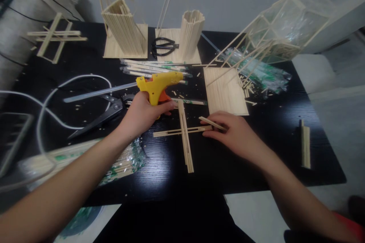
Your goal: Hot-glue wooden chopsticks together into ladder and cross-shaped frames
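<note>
My left hand is wrapped round the handle of a yellow hot glue gun. A long translucent glue stick sticks out of its back, and its nozzle points right. Below the gun, a cross of paired wooden sticks lies on the black table. My right hand pinches a short wooden stick at the right end of the cross. The fingers are close to that end; whether they also grip the cross is unclear.
Black scissors and a white cable lie left. Bagged chopsticks rest in front. Two stick towers stand on boards behind, beside black-handled scissors. A stick frame with clear film leans at back right. More sticks lie far right.
</note>
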{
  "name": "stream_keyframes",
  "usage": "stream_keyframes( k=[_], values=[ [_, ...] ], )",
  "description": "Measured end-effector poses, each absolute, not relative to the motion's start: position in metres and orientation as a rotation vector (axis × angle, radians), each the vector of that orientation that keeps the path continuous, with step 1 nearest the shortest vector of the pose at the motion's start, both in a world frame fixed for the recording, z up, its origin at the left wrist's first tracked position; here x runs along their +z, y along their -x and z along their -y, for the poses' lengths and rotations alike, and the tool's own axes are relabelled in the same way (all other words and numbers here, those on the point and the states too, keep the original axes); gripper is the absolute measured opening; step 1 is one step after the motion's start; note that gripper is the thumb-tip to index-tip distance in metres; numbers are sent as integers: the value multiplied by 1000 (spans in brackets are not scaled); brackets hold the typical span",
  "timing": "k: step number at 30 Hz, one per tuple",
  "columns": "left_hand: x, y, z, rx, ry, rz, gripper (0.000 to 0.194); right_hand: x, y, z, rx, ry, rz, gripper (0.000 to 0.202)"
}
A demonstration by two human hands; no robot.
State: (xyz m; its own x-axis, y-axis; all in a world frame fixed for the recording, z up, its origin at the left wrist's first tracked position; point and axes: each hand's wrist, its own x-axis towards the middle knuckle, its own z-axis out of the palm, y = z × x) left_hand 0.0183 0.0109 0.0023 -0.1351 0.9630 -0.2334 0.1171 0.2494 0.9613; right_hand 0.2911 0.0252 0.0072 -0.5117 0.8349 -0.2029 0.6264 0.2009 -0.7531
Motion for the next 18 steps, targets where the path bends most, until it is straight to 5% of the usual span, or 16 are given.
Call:
stream_keyframes(
  k=[18],
  values=[
    [17, -9, -8, 1181, -1083, -1376, 25, 51, -294, -23, 1146, 1354, 1998, 22]
  ],
)
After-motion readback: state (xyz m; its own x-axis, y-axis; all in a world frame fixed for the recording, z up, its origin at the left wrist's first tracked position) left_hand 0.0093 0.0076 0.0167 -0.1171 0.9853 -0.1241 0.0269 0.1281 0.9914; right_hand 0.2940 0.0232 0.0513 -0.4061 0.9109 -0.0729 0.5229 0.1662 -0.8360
